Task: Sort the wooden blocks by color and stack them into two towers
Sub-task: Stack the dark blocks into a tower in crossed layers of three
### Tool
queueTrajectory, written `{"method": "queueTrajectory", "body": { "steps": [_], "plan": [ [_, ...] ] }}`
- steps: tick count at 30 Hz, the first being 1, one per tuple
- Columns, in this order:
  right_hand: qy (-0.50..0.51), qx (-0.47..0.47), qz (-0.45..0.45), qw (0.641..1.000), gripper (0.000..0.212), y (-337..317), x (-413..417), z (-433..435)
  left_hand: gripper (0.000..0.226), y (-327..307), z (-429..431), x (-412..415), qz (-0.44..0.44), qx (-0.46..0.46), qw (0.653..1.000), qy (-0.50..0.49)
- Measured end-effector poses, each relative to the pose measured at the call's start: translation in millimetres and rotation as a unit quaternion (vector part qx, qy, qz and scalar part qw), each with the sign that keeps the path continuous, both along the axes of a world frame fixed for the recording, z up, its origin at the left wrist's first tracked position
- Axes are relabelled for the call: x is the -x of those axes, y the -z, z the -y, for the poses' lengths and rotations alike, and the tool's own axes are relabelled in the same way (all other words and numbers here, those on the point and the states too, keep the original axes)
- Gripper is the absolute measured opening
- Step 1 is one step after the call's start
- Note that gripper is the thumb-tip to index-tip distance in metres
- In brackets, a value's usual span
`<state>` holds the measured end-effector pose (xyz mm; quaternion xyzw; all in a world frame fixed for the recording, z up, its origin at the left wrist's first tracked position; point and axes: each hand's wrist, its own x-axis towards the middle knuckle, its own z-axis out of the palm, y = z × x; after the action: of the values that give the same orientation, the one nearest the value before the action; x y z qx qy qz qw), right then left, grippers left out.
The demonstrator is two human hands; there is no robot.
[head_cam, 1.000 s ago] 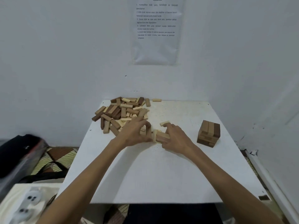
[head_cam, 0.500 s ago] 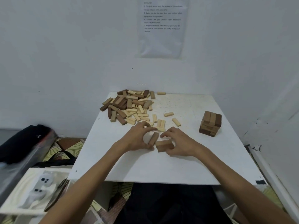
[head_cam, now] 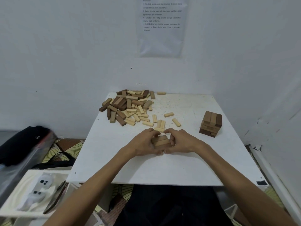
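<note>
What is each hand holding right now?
Left hand: grips the group of brown wooden blocks.
Right hand: grips the same group from the other side.

The tabletop [head_cam: 162,168] is plain white, with a small black patch [head_cam: 261,183] at its near right corner. The pile of blocks [head_cam: 128,105] mixes dark brown, mid-brown and pale cream pieces. The loose blocks [head_cam: 160,123] beside it are all pale cream. The tower [head_cam: 211,123] runs from tan to dark chocolate brown. The set of blocks [head_cam: 161,141] between the left hand [head_cam: 143,142] and right hand [head_cam: 180,141] is light tan-brown. The wall sheet [head_cam: 162,38] is white with black lettering. The floor mat [head_cam: 65,144] shows a fan pattern in brown and pale yellow. The bag [head_cam: 21,141] is black.
</note>
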<state>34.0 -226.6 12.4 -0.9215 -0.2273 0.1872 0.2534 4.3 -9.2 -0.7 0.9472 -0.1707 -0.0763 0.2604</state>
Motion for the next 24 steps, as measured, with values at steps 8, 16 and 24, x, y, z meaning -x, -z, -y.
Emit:
{"method": "queueTrajectory", "body": {
  "steps": [8,16,24],
  "plan": [
    [-0.038,0.021,-0.002,0.999,0.069,-2.5,-6.9,-2.2,0.08,-2.8,-4.9,3.2,0.008,-0.089,0.995,-0.04],
    [-0.044,0.038,-0.018,0.998,0.074,-4.9,-13.3,-4.9,0.061,-7.3,-3.7,-6.3,-0.051,-0.046,0.997,-0.022],
    [-0.032,0.034,-0.025,0.999,0.075,-1.6,-11.2,-7.2,0.053,-6.1,-4.3,-8.5,-0.061,-0.062,0.996,-0.006]
  ]
}}
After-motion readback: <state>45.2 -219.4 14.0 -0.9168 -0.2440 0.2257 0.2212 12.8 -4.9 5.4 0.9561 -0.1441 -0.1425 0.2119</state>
